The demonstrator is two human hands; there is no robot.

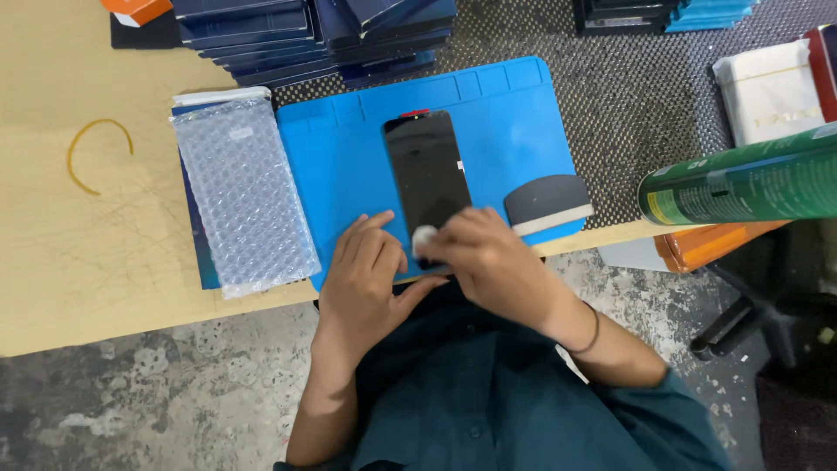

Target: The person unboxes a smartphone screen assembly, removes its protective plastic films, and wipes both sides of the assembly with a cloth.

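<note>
A black phone screen lies face up on a blue work mat at the table's near edge. My right hand pinches a small white wad against the lower end of the screen. My left hand rests flat on the mat just left of the screen's bottom corner, fingers touching its edge. The screen's lowest part is hidden under both hands.
A bubble-wrap pouch lies on flat boxes left of the mat. A dark grey pad with a white edge sits on the mat's right corner. Stacked dark blue boxes stand behind. A green can juts in from the right. A rubber band lies far left.
</note>
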